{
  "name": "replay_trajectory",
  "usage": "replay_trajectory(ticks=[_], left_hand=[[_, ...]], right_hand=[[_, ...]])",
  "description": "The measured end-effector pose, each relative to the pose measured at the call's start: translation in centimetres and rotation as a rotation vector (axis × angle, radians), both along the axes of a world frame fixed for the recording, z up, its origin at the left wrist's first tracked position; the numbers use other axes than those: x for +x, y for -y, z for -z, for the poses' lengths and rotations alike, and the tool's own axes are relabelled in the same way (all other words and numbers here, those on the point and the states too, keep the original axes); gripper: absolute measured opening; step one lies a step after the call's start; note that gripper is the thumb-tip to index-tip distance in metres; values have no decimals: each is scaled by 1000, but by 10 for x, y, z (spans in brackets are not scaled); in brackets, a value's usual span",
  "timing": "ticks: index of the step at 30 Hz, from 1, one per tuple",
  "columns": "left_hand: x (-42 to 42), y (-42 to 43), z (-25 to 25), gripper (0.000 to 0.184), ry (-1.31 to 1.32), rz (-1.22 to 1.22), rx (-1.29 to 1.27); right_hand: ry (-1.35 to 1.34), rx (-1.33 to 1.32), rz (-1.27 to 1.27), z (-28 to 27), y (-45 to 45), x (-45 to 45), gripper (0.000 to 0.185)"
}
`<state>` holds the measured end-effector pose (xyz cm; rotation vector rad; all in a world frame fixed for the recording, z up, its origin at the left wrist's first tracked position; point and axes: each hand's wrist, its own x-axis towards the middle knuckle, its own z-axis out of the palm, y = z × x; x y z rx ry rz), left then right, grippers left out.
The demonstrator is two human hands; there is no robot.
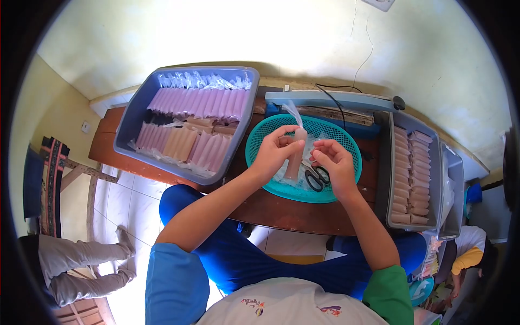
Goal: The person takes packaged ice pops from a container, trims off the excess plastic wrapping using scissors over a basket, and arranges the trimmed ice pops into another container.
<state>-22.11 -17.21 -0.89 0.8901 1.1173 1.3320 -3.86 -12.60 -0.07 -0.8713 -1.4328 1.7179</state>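
My left hand (275,154) pinches the upper end of a filled plastic tube bag (294,162), pale brownish pink. The bag hangs nearly upright, its clear loose end sticking up above my fingers. Close beside it, my right hand (336,163) has thumb and forefinger pressed together; whatever is between them is too small to make out. Below both hands is a turquoise mesh basket (254,157) with crumpled clear plastic in it. Black-handled scissors (316,179) lie there just under my right fingers, their blades mostly hidden.
At left, a grey tub (122,130) holds rows of pink and tan filled bags. Another grey tub (385,168) with brownish bags stands at right. A long blue bar-shaped device (336,99) lies behind the basket. One person's legs (86,260) show at left; another person (469,254) is lower right.
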Motion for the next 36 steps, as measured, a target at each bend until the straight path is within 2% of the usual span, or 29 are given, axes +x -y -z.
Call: replay_trajectory(ticks=[4, 6, 11, 13, 15, 17, 21, 23, 26, 32, 35, 36], left_hand=[[0, 5, 8, 39, -149, 99, 39], [1, 7, 8, 40, -129, 105, 35], [1, 10, 6, 41, -130, 103, 66], [3, 11, 0, 41, -115, 80, -69], [3, 10, 5, 41, -128, 69, -84], [3, 9, 9, 42, -142, 58, -97], [11, 11, 15, 40, -192, 69, -76], [14, 12, 15, 40, -205, 70, -51], [12, 14, 14, 39, -158, 85, -73], [9, 17, 15, 39, -137, 158, -24], [10, 17, 11, 33, -69, 168, -58], [10, 17, 9, 32, 35, 163, -71]], right_hand=[[-24, 14, 31, -2, -7, -8, 26], [-22, 28, 18, 1, -8, -12, 27], [-1, 15, 21, 13, -15, -16, 17], [1, -1, 21, 14, -21, -11, 17], [3, -15, 24, 18, -22, -7, 16], [218, 138, 20, 22, -21, -2, 18], [199, 228, 26, 21, -10, -10, 20], [35, 47, -9, 22, -7, -14, 20], [-39, -43, 25, 29, -6, -16, 21], [-84, -95, 65, 28, -9, -13, 20], [-89, -82, 72, 26, -8, -15, 17], [-88, -82, 70, 26, -7, -16, 17]])
